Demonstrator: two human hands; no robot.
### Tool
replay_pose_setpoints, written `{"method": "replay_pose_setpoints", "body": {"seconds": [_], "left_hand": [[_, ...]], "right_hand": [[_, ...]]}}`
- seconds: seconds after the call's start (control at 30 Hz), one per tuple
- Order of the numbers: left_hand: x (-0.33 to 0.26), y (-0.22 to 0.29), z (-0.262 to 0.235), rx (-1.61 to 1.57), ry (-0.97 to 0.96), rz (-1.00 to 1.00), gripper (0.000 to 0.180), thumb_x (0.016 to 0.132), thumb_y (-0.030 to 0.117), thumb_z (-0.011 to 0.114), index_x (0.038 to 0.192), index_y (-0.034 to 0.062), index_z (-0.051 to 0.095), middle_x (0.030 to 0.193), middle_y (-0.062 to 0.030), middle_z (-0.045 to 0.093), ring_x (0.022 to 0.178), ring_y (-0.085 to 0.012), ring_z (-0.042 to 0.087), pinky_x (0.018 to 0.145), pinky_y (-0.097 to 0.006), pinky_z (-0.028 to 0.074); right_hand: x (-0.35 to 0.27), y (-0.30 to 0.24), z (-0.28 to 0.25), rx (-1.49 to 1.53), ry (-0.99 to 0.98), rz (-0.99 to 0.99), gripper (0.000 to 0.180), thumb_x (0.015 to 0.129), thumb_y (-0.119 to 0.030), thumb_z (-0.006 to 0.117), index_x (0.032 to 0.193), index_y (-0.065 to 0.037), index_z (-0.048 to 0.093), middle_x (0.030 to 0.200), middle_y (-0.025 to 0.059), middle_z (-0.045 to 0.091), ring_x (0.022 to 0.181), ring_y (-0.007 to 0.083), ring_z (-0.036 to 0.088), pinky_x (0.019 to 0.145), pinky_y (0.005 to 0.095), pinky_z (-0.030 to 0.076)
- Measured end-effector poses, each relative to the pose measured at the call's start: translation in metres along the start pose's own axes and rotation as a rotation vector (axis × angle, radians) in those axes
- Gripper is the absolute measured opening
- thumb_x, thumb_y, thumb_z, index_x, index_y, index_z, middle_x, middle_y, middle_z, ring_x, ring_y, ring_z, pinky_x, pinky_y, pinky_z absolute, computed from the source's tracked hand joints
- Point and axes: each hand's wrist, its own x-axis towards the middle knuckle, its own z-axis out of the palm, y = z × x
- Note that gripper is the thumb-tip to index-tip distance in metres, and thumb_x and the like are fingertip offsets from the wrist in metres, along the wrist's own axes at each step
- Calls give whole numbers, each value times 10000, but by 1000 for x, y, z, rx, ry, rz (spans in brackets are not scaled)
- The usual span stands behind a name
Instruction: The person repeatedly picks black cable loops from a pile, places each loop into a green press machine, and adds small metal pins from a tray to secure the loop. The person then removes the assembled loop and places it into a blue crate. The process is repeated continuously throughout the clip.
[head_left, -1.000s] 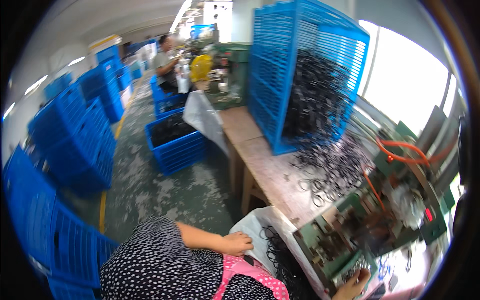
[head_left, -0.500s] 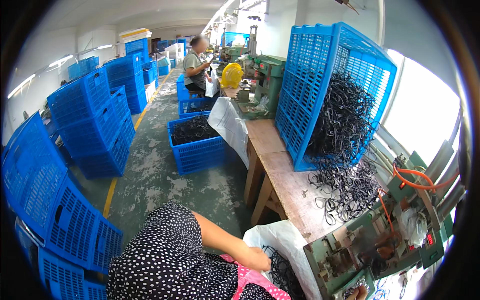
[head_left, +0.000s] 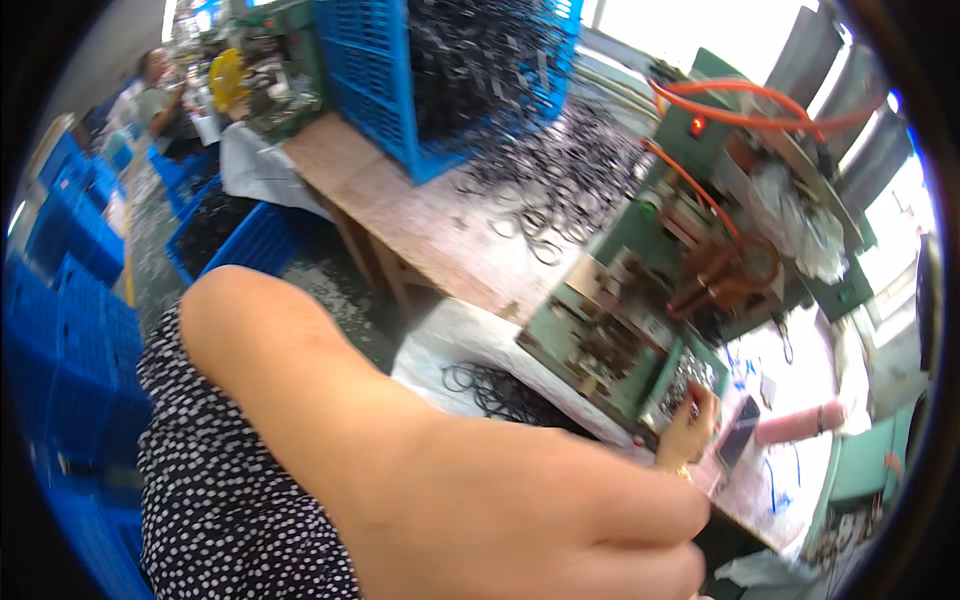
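My left hand (head_left: 570,500) is large and close in front of me, with its bare forearm crossing from the left. Its fingers curl downward, and whatever may be inside them is hidden. Beyond it, my right hand (head_left: 690,430) reaches to a small green tray (head_left: 654,405) of tiny shiny metal pieces, its fingertips pinched together over them. What those fingertips hold is too small to make out. The tray sits at the front of a green bench machine (head_left: 600,345). Below the machine's left side, black loops (head_left: 500,392) lie in a white sack (head_left: 440,335), partly covered by my left arm.
A tilted blue crate (head_left: 370,85) spills black loops (head_left: 560,185) over the wooden table (head_left: 400,215). Orange hoses (head_left: 750,92) arch above the machine. Right of the tray are a phone-like dark slab (head_left: 740,432) and a pink cylinder (head_left: 800,424). A person (head_left: 170,110) sits far left.
My left hand has left the sack of black loops and risen close to the view. The view has swung rightward and nearer the machine, so my right hand at the tray shows more.
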Motion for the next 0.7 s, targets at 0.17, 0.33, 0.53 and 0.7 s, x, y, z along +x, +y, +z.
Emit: {"method": "replay_pose_setpoints", "body": {"seconds": [0.17, 0.33, 0.53, 0.7], "left_hand": [[-16, -17, -50, 22, -290, -98, 192, 855, 132, 642, 1013, 32, 687, 940, -116, 675, 720, -240, 598, 646, -360, 496], [-111, -170, -75, 446, -651, -421, 431, 831, 138, 692, 1232, 13, 594, 1200, -165, 611, 1110, -366, 565, 987, -461, 431], [-202, -344, -123, 1081, -864, -769, 862, 819, 341, 753, 1482, 25, 301, 1452, -246, 406, 1361, -408, 383, 1145, -471, 307], [-213, -418, -115, 1234, -1161, -1086, 1033, 796, 530, 743, 1578, 231, 138, 1634, -125, 144, 1514, -356, 111, 1183, -634, 122]], "right_hand": [[1, -21, 0, -25, 29, 45, 129, 881, 33, 577, 964, -15, 663, 951, 132, 636, 894, 300, 623, 802, 372, 495], [4, -24, 2, -11, 17, 87, 145, 865, 58, 557, 950, -13, 650, 911, 134, 613, 850, 302, 601, 767, 369, 483], [4, -25, 7, -122, 50, 145, 123, 848, 45, 552, 925, -9, 629, 903, 132, 604, 868, 306, 588, 801, 382, 476], [-3, -11, 15, -144, 114, 170, 123, 835, 61, 578, 914, -15, 633, 914, 122, 604, 876, 269, 584, 852, 355, 477]]}}
